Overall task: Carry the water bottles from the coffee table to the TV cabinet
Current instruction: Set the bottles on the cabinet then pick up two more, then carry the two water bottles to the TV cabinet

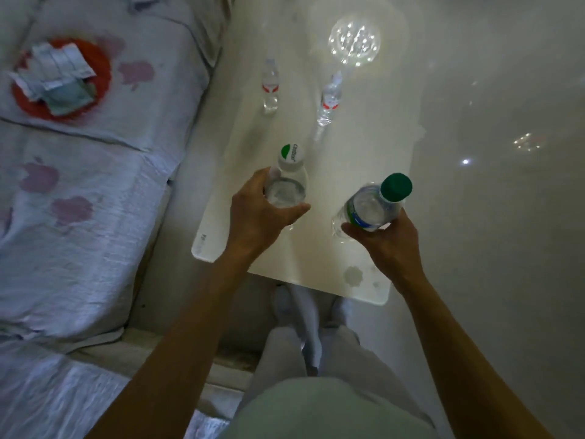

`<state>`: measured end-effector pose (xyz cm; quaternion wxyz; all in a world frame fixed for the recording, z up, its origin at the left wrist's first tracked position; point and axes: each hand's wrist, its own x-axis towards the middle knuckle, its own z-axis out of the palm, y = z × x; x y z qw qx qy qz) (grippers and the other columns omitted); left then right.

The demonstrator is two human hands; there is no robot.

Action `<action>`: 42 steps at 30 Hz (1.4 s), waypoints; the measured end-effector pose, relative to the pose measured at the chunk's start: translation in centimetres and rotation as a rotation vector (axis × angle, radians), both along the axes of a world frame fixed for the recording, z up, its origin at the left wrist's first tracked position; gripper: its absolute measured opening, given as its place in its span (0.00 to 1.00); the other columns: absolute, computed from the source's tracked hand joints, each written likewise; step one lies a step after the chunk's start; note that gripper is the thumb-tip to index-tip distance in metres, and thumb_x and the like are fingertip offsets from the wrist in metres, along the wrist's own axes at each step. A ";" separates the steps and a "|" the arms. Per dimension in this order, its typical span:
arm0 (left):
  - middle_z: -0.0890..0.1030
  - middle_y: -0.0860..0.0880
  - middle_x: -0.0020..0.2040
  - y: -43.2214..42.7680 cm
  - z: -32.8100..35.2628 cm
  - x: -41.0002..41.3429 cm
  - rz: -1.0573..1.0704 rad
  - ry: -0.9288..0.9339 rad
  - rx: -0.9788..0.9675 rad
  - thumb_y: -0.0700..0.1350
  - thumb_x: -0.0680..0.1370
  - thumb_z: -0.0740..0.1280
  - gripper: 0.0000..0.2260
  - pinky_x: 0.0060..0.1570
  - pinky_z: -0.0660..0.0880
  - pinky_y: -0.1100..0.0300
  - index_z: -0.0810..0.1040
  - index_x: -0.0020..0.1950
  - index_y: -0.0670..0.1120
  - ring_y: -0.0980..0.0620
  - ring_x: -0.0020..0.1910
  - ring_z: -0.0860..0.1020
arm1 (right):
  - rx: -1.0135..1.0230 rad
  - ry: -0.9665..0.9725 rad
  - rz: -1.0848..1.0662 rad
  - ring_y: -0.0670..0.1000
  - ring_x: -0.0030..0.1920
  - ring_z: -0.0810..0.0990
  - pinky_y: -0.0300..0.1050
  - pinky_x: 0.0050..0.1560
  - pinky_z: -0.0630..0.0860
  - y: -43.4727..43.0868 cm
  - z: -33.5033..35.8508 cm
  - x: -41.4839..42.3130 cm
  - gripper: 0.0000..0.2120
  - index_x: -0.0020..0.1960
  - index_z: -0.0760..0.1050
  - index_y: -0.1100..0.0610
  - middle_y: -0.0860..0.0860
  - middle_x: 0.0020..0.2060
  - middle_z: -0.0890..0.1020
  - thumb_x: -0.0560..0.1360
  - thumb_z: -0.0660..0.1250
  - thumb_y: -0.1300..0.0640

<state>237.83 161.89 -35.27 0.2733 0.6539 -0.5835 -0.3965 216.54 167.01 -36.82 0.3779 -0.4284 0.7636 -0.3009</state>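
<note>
Over the near half of the white coffee table [221,236], my left hand [256,204] grips a clear water bottle with a white and green cap [289,175]. My right hand [384,239] holds a second clear bottle with a dark green cap [373,204], tilted to the right. Two smaller clear bottles with red labels stand farther back on the table: one at the left [270,87], one at the right [330,101]. Whether the held bottles touch the table I cannot tell. The TV cabinet is out of view.
A sofa with a pale cover printed with pink shapes [79,191] runs along the left of the table. On it lies an orange plate with folded papers [60,77]. Glossy pale floor [490,153] spreads to the right, reflecting a ceiling lamp. My legs and feet [310,312] are at the table's near edge.
</note>
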 end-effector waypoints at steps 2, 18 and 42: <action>0.79 0.51 0.56 -0.3 2.1 -1.8 -0.082 0.002 -0.030 0.54 0.64 0.78 0.31 0.48 0.72 0.70 0.73 0.63 0.47 0.55 0.52 0.76 | -0.014 0.007 -0.077 0.49 0.56 0.78 0.49 0.61 0.76 1.1 1.7 -1.8 0.36 0.67 0.71 0.55 0.49 0.58 0.79 0.63 0.80 0.48; 0.78 0.58 0.46 2.1 10.6 -21.4 -0.548 0.093 -0.138 0.51 0.62 0.80 0.27 0.42 0.70 0.72 0.76 0.58 0.50 0.56 0.45 0.77 | -0.179 0.103 -0.635 0.48 0.49 0.81 0.37 0.48 0.76 12.8 9.9 -15.4 0.32 0.63 0.72 0.52 0.46 0.51 0.81 0.63 0.80 0.49; 0.80 0.62 0.46 21.6 13.9 -47.6 -1.057 0.085 -0.021 0.50 0.61 0.80 0.24 0.42 0.71 0.77 0.77 0.54 0.56 0.68 0.46 0.78 | -0.193 0.205 -1.038 0.47 0.46 0.82 0.43 0.47 0.78 36.7 12.0 -33.2 0.29 0.58 0.75 0.49 0.44 0.47 0.83 0.61 0.80 0.45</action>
